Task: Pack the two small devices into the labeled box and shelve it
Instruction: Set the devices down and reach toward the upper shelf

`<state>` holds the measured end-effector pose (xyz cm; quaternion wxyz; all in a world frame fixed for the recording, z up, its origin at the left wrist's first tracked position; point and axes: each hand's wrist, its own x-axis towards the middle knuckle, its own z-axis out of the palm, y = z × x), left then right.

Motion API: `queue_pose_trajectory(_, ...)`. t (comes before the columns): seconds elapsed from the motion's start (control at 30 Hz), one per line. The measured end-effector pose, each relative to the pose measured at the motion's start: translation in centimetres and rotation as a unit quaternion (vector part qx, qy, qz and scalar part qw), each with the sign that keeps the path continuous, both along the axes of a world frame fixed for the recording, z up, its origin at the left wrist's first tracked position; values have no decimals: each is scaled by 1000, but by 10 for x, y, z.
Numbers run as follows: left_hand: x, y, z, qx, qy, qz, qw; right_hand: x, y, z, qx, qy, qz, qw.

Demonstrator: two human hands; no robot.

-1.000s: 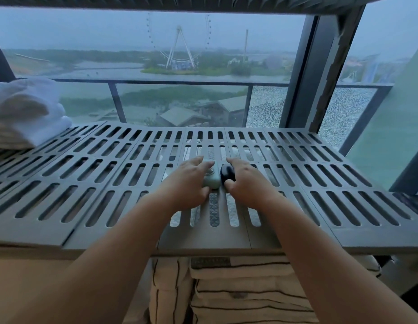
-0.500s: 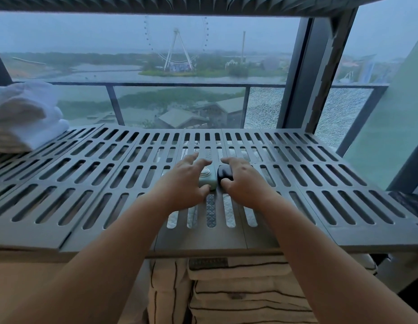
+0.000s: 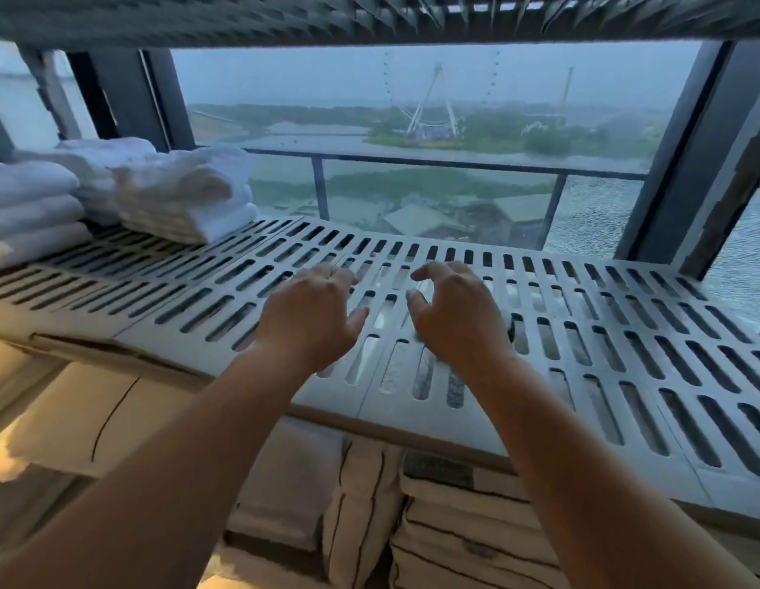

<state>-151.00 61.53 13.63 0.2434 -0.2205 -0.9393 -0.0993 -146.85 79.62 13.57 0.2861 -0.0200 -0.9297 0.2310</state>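
Spread and loosely curled, the left hand [image 3: 314, 316] is hovering over the shelf [image 3: 624, 333] with nothing between thumb and fingers. The right hand [image 3: 454, 320] is showing its thumb and forefinger apart and empty, but a dark rounded edge [image 3: 510, 329] is peeping out at the right of its palm. I cannot tell whether the palm is pressing on that thing or only passing over it.

That edge is probably one of the two devices, lying on the slats near the middle of the shelf. The other device is not showing, and may be hiding under a hand. No labeled box is showing anywhere in view.

Several things could be going wrong from here:

- **Slots:** the shelf is slatted with long openings. A small device nudged by a palm could be tipping into a slot or sliding to the near edge, then dropping onto the striped bedding [image 3: 454, 525] below.
- **Blind grasp:** with the right palm covering the dark thing, the fingers are closing without sight of it and could be knocking it rightward.
- **Towels:** the stack [image 3: 178, 193] at the far left is sitting well apart, so it is posing little risk.
- **Missing box:** with no box at hand, both devices may be ending up carried loose, one per hand, inviting a drop.
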Motion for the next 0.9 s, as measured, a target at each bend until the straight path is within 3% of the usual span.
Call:
queue_pose_trajectory(0.4,29,-137,10,8,-7,137,991,-6,-142,17,-6,-14,112,994)
queue_pose_trajectory(0.9,22,-314,44,67,35,134,988,-16,-335,36,-57,13,149,987)
